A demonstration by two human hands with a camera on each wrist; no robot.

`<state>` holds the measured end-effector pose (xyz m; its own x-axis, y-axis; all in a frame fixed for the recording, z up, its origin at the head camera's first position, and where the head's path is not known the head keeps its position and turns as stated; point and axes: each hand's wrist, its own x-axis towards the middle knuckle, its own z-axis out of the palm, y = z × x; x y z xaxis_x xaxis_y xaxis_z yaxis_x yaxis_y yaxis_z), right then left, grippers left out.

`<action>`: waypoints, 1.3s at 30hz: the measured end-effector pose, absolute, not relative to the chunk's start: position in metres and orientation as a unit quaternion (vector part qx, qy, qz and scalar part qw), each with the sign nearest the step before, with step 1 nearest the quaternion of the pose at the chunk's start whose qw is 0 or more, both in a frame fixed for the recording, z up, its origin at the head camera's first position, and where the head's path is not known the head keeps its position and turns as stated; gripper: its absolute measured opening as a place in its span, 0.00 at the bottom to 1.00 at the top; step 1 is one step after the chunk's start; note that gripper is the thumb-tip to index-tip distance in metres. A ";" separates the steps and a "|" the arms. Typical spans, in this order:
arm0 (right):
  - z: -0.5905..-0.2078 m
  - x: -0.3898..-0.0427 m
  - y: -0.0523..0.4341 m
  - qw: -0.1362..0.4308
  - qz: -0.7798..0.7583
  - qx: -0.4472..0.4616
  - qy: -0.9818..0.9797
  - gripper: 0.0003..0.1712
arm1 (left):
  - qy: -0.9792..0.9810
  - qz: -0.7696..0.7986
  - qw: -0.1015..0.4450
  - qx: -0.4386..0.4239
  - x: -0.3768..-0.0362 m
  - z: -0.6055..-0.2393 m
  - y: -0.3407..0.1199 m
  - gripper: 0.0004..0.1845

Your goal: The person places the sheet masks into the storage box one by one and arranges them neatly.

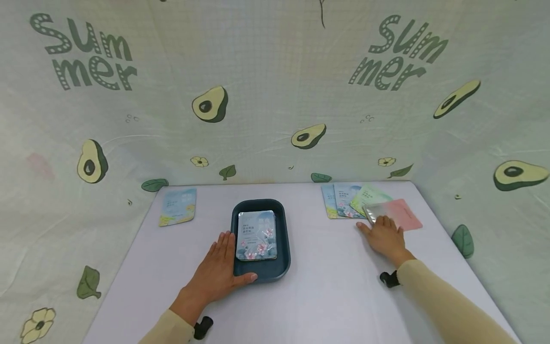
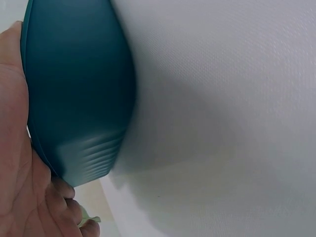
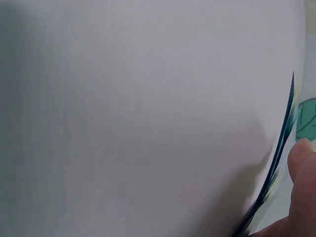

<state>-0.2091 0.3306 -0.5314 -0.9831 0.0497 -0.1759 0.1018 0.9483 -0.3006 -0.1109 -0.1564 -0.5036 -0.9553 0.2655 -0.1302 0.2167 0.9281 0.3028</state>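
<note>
A dark teal, round-cornered plastic tray (image 1: 283, 224) is seen at the middle of the pale lilac table (image 1: 326, 286), and a stack of blue, flower-printed foil sachets (image 1: 256, 235) is already laid flat inside it. More remains outside: a fan of blue, green and pink sachets (image 1: 343, 199) is spread near the table's far right corner, well apart from the tray, with a silvery foil sachet (image 1: 375, 212) lying on top of the fan. One lone pale blue sachet (image 1: 178, 206) is left at the far left. So the work is judged partly done, with several packets not yet in the tray.

The tray is steadied by the left hand (image 1: 221, 270): fingers are laid straight along its left wall, the thumb pressed to the near rim, nothing gripped. The right hand (image 1: 384, 235) is stretched forward with the arm extended; its fingers are laid flat on the silvery sachet's near edge, and no pinch can be made out.
</note>
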 end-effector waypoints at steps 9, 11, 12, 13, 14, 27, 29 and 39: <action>-0.537 -0.196 0.290 0.020 -0.141 -0.138 0.980 0.51 | 0.978 0.141 0.084 0.127 -0.112 -0.504 -0.157 0.72; -0.540 -0.188 0.282 0.015 -0.128 -0.193 0.973 0.50 | 0.978 0.139 0.084 0.129 -0.112 -0.504 -0.157 0.72; -0.541 -0.185 0.279 0.021 -0.120 -0.221 0.968 0.50 | 0.978 0.139 0.083 0.130 -0.112 -0.504 -0.157 0.71; -0.542 -0.182 0.277 0.025 -0.113 -0.247 0.962 0.50 | 0.978 0.140 0.083 0.131 -0.112 -0.504 -0.157 0.71; -0.542 -0.179 0.275 0.030 -0.103 -0.274 0.956 0.50 | 0.978 0.142 0.084 0.131 -0.112 -0.504 -0.157 0.71; -0.523 -0.199 0.279 -0.024 -0.086 -0.296 0.951 0.49 | 0.975 0.149 0.087 0.137 -0.114 -0.500 -0.158 0.70; -0.522 -0.212 0.280 -0.033 -0.093 -0.257 0.961 0.54 | 0.976 0.148 0.085 0.138 -0.114 -0.500 -0.159 0.70; -0.519 -0.252 0.271 0.049 -0.069 -0.204 0.975 0.69 | 0.976 0.146 0.092 0.135 -0.114 -0.502 -0.159 0.71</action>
